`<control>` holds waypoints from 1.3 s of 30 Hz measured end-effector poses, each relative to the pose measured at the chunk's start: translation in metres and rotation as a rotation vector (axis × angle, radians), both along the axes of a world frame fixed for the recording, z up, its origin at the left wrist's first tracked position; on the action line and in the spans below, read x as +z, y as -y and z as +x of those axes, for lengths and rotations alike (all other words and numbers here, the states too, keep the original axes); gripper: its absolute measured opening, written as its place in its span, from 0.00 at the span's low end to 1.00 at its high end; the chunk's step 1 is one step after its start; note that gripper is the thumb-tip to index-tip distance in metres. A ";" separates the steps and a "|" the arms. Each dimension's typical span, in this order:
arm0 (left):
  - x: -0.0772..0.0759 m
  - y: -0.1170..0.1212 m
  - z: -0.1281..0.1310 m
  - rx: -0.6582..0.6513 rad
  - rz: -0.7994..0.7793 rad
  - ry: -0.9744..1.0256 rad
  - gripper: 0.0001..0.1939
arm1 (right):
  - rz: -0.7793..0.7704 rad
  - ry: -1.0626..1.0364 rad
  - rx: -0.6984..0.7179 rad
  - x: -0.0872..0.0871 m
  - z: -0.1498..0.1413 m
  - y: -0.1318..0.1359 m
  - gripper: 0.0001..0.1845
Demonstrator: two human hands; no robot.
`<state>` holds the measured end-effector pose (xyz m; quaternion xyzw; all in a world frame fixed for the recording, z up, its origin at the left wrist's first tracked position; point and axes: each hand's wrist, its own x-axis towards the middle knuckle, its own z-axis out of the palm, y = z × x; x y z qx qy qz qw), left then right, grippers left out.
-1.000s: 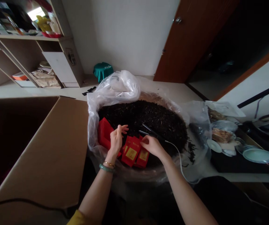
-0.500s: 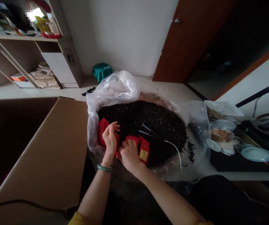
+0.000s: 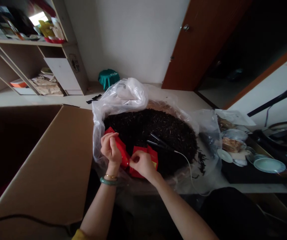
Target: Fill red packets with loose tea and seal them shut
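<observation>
Dark, thin, dried leaves, like loose tea [image 3: 173, 128], fill a large clear plastic bag [image 3: 99, 125]. My left hand [image 3: 111, 150], with a green bangle at the wrist, is closed with curled fingers in front of a red packet [image 3: 121, 146]. What those fingers hold, if anything, is hidden. My right hand [image 3: 143, 162] pinches the lower right edge of that packet between thumb and fingers. Under and beside it, other red packets [image 3: 154, 154] lie on the leaves, one with a yellow label partly covered. Black tongs-like tool [image 3: 159, 144] with a white cord rests on the leaves.
An open cardboard box [image 3: 66, 156] stands at the left. Jars and lids [image 3: 269, 165] sit on a dark surface at the right. Behind the bag are a teal-covered bin [image 3: 109, 78], shelves [image 3: 75, 71] and a brown door [image 3: 183, 50].
My left hand has shifted left and down, its fingers more curled, showing more of the red packet. My right hand has moved slightly right and now covers part of the yellow label.
</observation>
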<state>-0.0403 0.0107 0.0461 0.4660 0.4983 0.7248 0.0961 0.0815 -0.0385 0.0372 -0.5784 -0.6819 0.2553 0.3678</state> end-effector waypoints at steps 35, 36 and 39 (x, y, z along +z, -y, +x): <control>-0.012 -0.007 0.025 -0.914 -0.592 0.024 0.17 | 0.554 0.228 -0.036 0.025 0.044 -0.047 0.09; -0.013 -0.008 0.024 -0.905 -0.596 0.011 0.17 | 0.555 0.225 0.004 0.029 0.047 -0.048 0.09; -0.012 -0.012 0.020 -0.813 -0.605 0.104 0.15 | 0.518 0.147 0.026 0.036 0.056 -0.050 0.09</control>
